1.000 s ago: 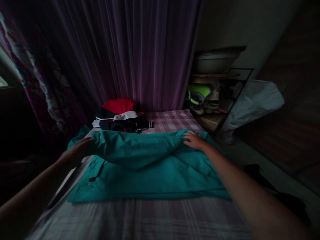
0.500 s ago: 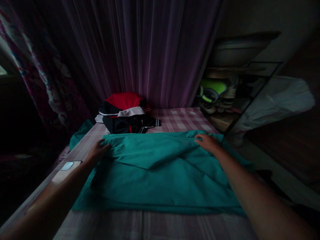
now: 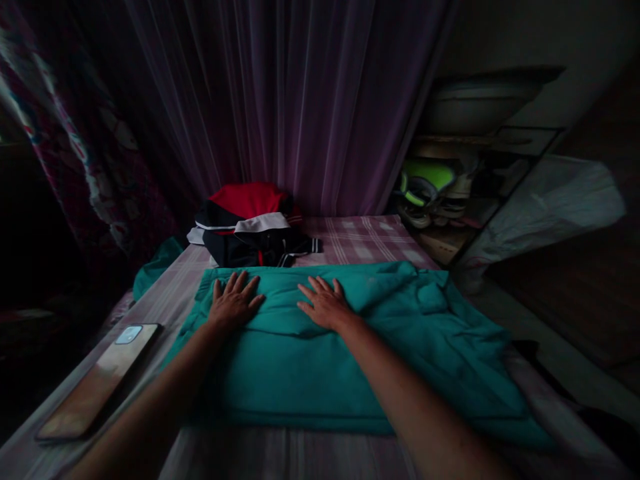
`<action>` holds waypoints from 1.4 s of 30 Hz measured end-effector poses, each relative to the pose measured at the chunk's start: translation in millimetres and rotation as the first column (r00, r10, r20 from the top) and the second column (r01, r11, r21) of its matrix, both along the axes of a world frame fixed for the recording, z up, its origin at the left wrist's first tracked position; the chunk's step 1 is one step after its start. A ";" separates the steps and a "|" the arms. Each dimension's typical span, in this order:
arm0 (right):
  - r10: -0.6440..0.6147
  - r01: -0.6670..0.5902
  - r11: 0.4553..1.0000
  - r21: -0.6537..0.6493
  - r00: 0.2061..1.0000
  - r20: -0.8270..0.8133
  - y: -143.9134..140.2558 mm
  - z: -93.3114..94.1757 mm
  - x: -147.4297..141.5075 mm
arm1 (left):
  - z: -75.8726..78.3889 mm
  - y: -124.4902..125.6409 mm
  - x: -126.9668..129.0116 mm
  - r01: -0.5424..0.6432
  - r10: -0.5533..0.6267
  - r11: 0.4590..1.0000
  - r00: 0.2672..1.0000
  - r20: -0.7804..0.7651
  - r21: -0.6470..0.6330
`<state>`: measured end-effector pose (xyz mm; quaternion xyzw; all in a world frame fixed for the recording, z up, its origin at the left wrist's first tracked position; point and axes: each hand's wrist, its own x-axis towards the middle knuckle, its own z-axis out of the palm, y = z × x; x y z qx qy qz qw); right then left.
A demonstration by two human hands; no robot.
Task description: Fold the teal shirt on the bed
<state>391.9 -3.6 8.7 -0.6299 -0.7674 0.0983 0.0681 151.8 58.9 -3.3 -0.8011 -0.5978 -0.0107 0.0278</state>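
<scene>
A teal cloth garment [image 3: 300, 380] lies spread and folded over on a checked sheet; its exact kind I cannot tell. My left hand [image 3: 234, 300] rests flat on its upper left part, fingers spread. Farther right, near the upper middle, my right hand [image 3: 325, 303] also presses flat with its fingers apart. Creases run across the fabric around both palms, and the right side looks rumpled. Neither hand grips anything.
Red, black and white clothes [image 3: 250, 227] are heaped beyond the teal cloth. A phone [image 3: 95, 387] lies by the left edge of the checked sheet [image 3: 360, 239]. Purple curtains [image 3: 300, 100] hang behind. Shoes [image 3: 425, 187] fill a rack at right, near a whitish plastic bag [image 3: 560, 200].
Both hands have let go of the garment's upper corners and come inward, now lying flat on it. The left arm has uncovered the phone, and the cloth's right side has shifted.
</scene>
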 end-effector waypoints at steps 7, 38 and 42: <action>-0.099 0.102 0.992 -0.075 0.994 0.047 10.1 -12.4 37.9 | -5.6 -0.5 -3.2 0.005 -0.005 1.000 1.000 -0.001 -0.028; -0.052 0.052 0.999 0.015 0.999 0.005 -28.7 -18.3 2.2 | -8.3 -1.3 -0.2 0.017 -0.016 1.000 0.999 0.037 -0.009; -0.069 0.068 0.998 0.018 0.998 0.013 -28.3 -15.2 0.9 | -8.0 -1.9 -0.3 0.024 -0.024 1.000 0.998 0.050 -0.006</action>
